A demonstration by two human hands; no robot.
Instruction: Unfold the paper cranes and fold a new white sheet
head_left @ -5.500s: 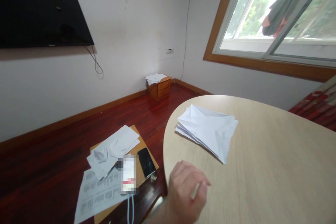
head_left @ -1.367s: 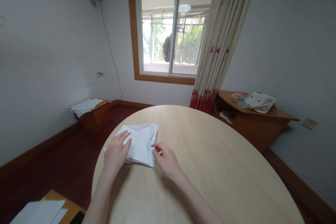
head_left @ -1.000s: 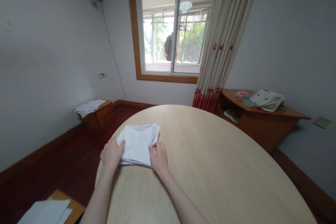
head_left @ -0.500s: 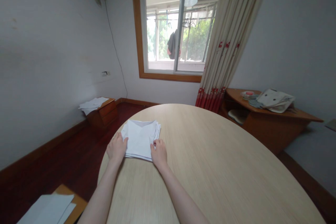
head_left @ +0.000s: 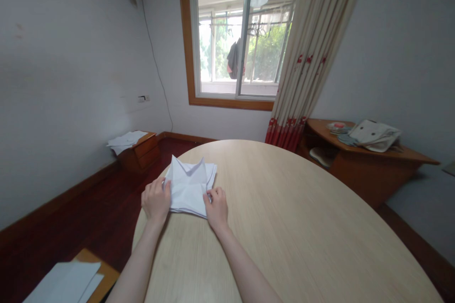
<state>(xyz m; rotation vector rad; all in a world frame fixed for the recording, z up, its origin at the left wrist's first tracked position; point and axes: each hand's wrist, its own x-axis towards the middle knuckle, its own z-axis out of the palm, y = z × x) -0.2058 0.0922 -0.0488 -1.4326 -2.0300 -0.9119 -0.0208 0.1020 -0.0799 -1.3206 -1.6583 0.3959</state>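
A stack of folded white paper (head_left: 188,194) lies near the left edge of the round wooden table (head_left: 284,218). Its top sheet is creased, and two pointed corners stand up at the far side. My left hand (head_left: 156,199) grips the stack's left edge, thumb on top and fingers curled at the side. On the opposite edge, my right hand (head_left: 216,206) pinches the paper between thumb and curled fingers. The fingertips under the sheets are partly hidden.
At the lower left, white sheets (head_left: 64,281) lie on a wooden surface. More papers (head_left: 128,139) cover a small cabinet (head_left: 142,151) by the left wall. A bag (head_left: 377,136) rests on the wooden desk (head_left: 384,163) at right, beside the curtain (head_left: 305,57).
The far corners of the top sheet have risen into two points. Both hands keep hold of the side edges, the left shifted slightly outward.
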